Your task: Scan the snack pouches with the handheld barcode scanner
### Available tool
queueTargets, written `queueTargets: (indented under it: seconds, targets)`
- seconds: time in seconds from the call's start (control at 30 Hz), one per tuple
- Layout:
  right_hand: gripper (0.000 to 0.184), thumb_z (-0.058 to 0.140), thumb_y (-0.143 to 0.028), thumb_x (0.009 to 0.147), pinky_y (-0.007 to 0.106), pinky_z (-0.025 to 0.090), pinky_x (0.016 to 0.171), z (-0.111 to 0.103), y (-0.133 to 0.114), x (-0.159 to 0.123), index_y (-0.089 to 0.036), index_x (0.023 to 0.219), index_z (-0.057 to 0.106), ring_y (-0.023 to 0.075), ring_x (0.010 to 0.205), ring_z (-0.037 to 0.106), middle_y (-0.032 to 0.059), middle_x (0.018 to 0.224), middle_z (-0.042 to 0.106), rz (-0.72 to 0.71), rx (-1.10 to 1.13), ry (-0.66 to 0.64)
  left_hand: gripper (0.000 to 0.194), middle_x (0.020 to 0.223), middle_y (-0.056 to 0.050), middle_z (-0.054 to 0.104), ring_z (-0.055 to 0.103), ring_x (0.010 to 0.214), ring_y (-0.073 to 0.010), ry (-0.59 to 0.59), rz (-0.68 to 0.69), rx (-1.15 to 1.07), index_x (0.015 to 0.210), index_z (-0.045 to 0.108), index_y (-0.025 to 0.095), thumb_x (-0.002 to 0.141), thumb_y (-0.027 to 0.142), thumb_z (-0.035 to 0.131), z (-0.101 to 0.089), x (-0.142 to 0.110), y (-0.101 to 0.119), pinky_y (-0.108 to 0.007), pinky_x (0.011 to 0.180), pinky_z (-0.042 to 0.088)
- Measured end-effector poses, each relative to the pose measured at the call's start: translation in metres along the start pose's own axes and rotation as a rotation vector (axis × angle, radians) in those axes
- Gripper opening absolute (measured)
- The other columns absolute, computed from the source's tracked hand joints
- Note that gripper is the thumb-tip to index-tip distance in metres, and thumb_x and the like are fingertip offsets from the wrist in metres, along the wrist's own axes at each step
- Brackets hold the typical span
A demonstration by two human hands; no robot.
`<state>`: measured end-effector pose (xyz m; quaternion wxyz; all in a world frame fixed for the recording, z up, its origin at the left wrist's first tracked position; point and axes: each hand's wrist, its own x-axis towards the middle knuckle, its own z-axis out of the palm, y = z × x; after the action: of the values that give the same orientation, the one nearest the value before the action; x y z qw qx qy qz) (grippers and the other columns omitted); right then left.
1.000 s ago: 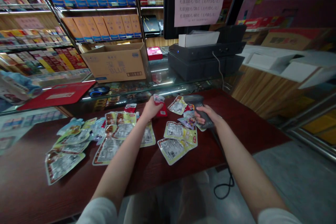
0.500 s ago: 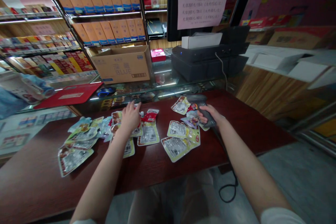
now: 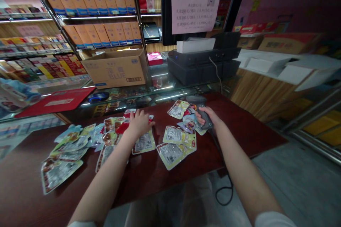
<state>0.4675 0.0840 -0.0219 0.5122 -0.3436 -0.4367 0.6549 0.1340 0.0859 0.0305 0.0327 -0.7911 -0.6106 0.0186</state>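
Several snack packets lie spread on a dark red wooden table [image 3: 247,131]. My left hand [image 3: 139,124] lies flat with fingers spread on a pile of packets, over a small red packet [image 3: 122,127] and a yellow-edged packet [image 3: 144,142]. My right hand [image 3: 206,117] is wrapped round the handle of a grey barcode scanner [image 3: 200,108], whose head points left over a second group of packets [image 3: 178,142]. The scanner's black cable [image 3: 223,188] hangs off the table's front edge.
A glass counter [image 3: 165,85] runs behind the table with a cardboard box [image 3: 115,68], a red mat [image 3: 57,100], a blue mouse [image 3: 98,96] and a black register with printer [image 3: 202,60]. Shelves of boxed goods [image 3: 87,10] stand behind.
My left hand had a small red packet raised near the scanner; it has since moved left and down, let go, and now rests open on the left pile. The right hand kept the scanner.
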Motion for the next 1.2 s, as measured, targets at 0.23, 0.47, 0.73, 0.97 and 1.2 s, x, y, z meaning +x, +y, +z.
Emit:
queueTargets:
  seconds: [0.23,0.47,0.73,0.97,1.2]
  targets:
    - [0.036,0.070,-0.044,0.074,0.022,0.032,0.036,0.002,-0.002,-0.001,-0.020,0.095,0.053,0.0073,0.035,0.039,-0.0064,0.055,0.052,0.020,0.001,-0.004,0.051,0.128,-0.026,0.064,0.063,0.119,-0.0350,-0.075,0.042,-0.360,0.128,0.055,0.007,0.094,0.045,0.051,0.018,0.084,0.075,-0.040,0.094,0.048]
    - [0.034,0.070,-0.044,0.073,0.021,0.031,0.034,0.000,0.001,0.002,-0.019,0.090,0.054,0.0063,0.034,0.037,-0.0070,0.055,0.052,0.013,0.035,-0.008,0.056,0.133,-0.025,0.060,0.056,0.125,-0.0393,-0.016,-0.001,-0.416,0.118,0.059,0.013,0.077,0.049,0.073,0.059,0.111,0.088,-0.045,0.099,0.044]
    - [0.037,0.070,-0.049,0.077,0.023,0.032,0.036,-0.001,0.000,0.001,-0.021,0.067,0.047,0.0083,0.036,0.038,-0.0040,0.047,0.047,0.045,-0.028,-0.046,0.041,0.096,-0.005,0.071,0.069,0.095,-0.0245,0.149,-0.125,-1.487,0.092,0.054,0.018,0.060,0.016,0.080,0.081,0.126,0.071,-0.038,0.087,0.054]
    - [0.035,0.072,-0.047,0.074,0.022,0.032,0.035,0.005,0.003,-0.002,-0.019,0.073,0.050,0.0072,0.034,0.038,-0.0045,0.050,0.051,0.099,-0.051,0.002,0.052,0.109,-0.007,0.072,0.070,0.098,-0.0226,0.145,-0.108,-2.066,0.111,0.059,0.019,0.062,0.015,0.076,0.080,0.121,0.075,-0.038,0.088,0.057]
    - [0.039,0.072,-0.048,0.075,0.022,0.032,0.035,0.006,0.002,-0.004,-0.018,0.066,0.049,0.0067,0.034,0.040,-0.0030,0.048,0.051,0.136,-0.096,0.005,0.051,0.109,-0.008,0.072,0.070,0.097,-0.0255,0.071,-0.163,-1.987,0.110,0.061,0.021,0.061,0.021,0.078,0.082,0.120,0.075,-0.042,0.084,0.059]
